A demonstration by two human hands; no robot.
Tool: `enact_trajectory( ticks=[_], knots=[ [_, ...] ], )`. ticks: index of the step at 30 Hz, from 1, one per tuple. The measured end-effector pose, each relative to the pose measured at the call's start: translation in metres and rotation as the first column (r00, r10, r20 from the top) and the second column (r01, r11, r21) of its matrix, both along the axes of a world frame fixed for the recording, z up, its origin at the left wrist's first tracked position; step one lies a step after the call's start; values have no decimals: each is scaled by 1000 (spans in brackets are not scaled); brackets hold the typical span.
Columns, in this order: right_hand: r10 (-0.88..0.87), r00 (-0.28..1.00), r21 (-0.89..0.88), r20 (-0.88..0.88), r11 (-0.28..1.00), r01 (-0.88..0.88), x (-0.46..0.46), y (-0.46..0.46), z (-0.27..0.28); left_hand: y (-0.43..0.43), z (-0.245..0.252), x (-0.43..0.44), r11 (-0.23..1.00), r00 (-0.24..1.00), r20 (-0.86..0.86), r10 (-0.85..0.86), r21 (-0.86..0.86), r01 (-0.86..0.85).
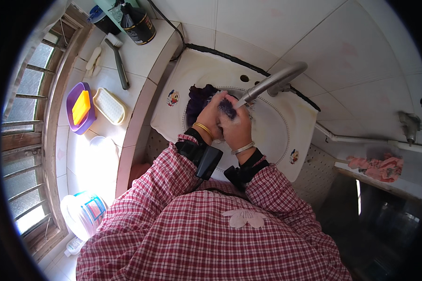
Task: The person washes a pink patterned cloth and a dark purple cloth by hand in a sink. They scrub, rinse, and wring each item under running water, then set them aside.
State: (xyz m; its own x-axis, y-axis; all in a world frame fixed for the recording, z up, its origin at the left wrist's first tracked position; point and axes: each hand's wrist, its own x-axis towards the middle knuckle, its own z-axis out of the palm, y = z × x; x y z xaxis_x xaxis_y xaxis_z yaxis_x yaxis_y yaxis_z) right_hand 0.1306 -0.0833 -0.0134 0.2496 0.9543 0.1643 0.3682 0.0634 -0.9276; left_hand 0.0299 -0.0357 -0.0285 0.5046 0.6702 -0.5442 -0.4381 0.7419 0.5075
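Observation:
Dark purple cloth (201, 100) lies bunched at the left side of the white sink basin (274, 130). My left hand (211, 114) and my right hand (237, 128) meet over the basin, pressed together around a soapy part of this cloth. White lather covers the fingers and the purple patch between them. Above my right hand, the spout of a metal faucet (267, 84) points down close to the fingers. The bottom of the basin under my hands is partly hidden.
On the tiled ledge at left are a purple soap dish (71, 105) with a yellow bar (81, 107), a cream dish (109, 106), a brush (119, 65) and a black pump bottle (138, 24). A white tub (82, 214) stands nearer. Pink cloth (378, 167) hangs at right.

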Motion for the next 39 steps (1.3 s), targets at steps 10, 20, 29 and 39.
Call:
enact_trajectory(
  ticks=[10,20,29,39],
  knots=[
    [-172,981,-339,-95,932,131,-5,13,14,-10,7,6,446,126,-893,432,333,831],
    [-289,386,-411,-876,865,-287,33,16,-10,-8,31,14,750,837,-404,369,661,-11],
    [-324,422,-407,-847,906,-120,88,15,9,24,-13,-58,965,602,-789,126,239,112],
    [-196,882,-559,-428,824,-89,143,-3,-22,24,58,-82,222,636,-421,646,902,371]
  ],
)
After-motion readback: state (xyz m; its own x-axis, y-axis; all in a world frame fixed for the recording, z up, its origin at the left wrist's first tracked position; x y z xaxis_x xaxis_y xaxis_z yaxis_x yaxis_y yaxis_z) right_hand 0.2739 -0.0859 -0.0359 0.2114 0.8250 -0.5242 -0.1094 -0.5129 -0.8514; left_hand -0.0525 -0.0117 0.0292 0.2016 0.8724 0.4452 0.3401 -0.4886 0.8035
